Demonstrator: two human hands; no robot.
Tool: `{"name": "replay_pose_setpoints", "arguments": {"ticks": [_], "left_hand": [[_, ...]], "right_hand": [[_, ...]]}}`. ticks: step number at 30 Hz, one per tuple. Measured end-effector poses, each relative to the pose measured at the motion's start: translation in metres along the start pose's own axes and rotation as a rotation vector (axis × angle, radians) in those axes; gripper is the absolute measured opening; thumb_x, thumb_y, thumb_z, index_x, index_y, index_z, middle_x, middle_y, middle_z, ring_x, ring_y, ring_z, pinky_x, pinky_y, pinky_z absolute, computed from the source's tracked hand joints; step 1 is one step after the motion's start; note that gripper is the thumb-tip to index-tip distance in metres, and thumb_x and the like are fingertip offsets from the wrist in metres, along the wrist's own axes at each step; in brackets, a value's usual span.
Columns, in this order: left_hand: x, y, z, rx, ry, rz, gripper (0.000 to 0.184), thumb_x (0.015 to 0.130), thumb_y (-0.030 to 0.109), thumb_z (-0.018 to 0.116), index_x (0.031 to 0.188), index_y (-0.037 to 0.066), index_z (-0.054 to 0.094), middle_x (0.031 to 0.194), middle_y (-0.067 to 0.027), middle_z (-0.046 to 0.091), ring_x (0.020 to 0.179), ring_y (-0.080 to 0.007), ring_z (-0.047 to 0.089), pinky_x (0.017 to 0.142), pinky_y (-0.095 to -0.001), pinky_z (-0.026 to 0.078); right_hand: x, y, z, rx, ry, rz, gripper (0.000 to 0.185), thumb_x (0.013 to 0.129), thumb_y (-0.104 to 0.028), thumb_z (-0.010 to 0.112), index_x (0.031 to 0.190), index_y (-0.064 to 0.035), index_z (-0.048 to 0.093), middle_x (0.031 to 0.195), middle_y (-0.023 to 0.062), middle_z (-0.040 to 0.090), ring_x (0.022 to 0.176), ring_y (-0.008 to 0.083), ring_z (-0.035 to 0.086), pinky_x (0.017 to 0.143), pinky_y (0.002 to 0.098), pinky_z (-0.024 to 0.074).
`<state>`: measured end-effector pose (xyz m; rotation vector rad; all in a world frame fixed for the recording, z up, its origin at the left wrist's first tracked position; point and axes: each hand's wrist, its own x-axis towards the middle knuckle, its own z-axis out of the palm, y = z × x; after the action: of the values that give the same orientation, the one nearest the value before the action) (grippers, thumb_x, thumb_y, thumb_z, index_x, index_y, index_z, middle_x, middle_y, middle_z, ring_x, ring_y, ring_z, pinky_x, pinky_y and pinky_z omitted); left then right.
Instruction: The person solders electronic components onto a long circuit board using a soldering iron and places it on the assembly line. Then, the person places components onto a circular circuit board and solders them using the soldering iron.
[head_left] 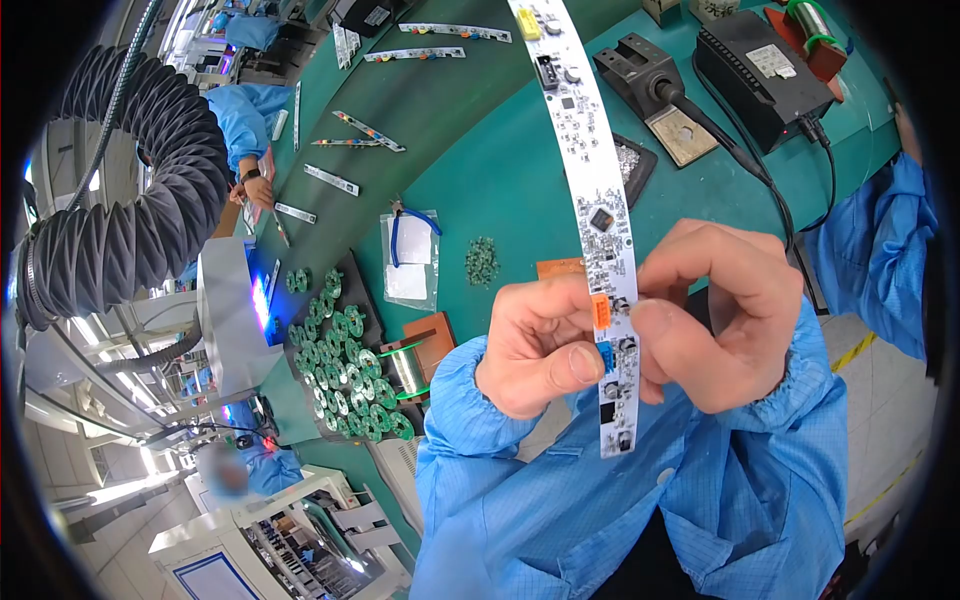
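Observation:
A long, narrow white circuit board (590, 165) stretches from the top of the view down between my hands. Small chips cover it, along with a yellow connector, an orange connector (601, 310) and a blue connector (606, 356). My left hand (545, 345) grips the board's left edge, its thumb near the blue connector. At the opposite edge, the fingers of my right hand (720, 315) are curled against the board, close to the orange connector. Some of the fingertips are hidden behind the board.
Many round green boards (345, 370) lie on a dark tray to the left, beside a solder spool (405, 370). Blue-handled cutters (400, 230) rest on a plastic bag. A soldering iron stand (640, 75) and black station (765, 75) stand at upper right. Other people work nearby.

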<state>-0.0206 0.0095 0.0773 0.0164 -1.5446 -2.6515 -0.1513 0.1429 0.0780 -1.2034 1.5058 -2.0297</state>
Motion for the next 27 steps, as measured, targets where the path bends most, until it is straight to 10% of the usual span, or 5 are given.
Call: {"name": "replay_pose_setpoints", "arguments": {"ticks": [3, 8, 13, 20, 27], "left_hand": [[0.002, -0.003, -0.005, 0.054, -0.035, 0.073, 0.049, 0.091, 0.023, 0.061, 0.123, -0.011, 0.047, 0.097, -0.0248, 0.064, 0.084, -0.0292, 0.067, 0.074, -0.0386, 0.056], [0.004, -0.002, -0.01, -0.013, -0.035, 0.043, 0.05, 0.091, 0.025, 0.06, 0.122, -0.012, 0.048, 0.096, -0.0237, 0.064, 0.083, -0.0271, 0.066, 0.074, -0.0365, 0.055], [0.003, 0.002, -0.014, -0.04, -0.044, 0.0, 0.052, 0.09, 0.028, 0.061, 0.12, -0.012, 0.048, 0.09, -0.0242, 0.065, 0.074, -0.0259, 0.067, 0.066, -0.0351, 0.056], [0.0, 0.007, -0.005, -0.188, 0.123, -0.159, 0.058, 0.081, 0.031, 0.069, 0.105, -0.02, 0.053, 0.081, -0.0289, 0.064, 0.048, -0.0285, 0.063, 0.04, -0.0337, 0.053], [0.0, 0.014, 0.001, -0.292, 0.142, -0.252, 0.058, 0.081, 0.028, 0.069, 0.104, -0.023, 0.051, 0.08, -0.031, 0.063, 0.049, -0.0305, 0.064, 0.041, -0.034, 0.054]], "right_hand": [[0.0, 0.001, 0.0, -0.044, 0.024, -0.005, 0.01, 0.07, -0.003, 0.062, 0.078, 0.0028, 0.06, 0.065, 0.0085, 0.058, 0.052, 0.0147, 0.053, 0.049, 0.025, 0.0416], [-0.006, -0.01, 0.001, -0.323, -0.14, -0.685, 0.028, 0.055, -0.019, 0.069, 0.053, -0.007, 0.044, 0.051, 0.0, 0.038, 0.043, 0.0132, 0.034, 0.058, 0.0362, 0.0424], [-0.015, -0.008, 0.007, -0.465, -0.329, -0.68, 0.036, 0.052, -0.017, 0.065, 0.046, -0.0071, 0.032, 0.046, 0.0008, 0.034, 0.04, 0.0144, 0.038, 0.084, 0.0521, 0.0534], [-0.005, -0.014, -0.01, -0.572, -0.481, -0.652, 0.032, 0.048, -0.019, 0.064, 0.044, -0.0062, 0.036, 0.044, 0.0013, 0.032, 0.039, 0.0149, 0.038, 0.086, 0.0504, 0.0529], [-0.001, -0.015, -0.014, -0.642, -0.611, -0.673, 0.025, 0.042, -0.02, 0.062, 0.043, -0.0051, 0.042, 0.043, 0.0017, 0.034, 0.039, 0.0158, 0.04, 0.09, 0.05, 0.0512]]}}
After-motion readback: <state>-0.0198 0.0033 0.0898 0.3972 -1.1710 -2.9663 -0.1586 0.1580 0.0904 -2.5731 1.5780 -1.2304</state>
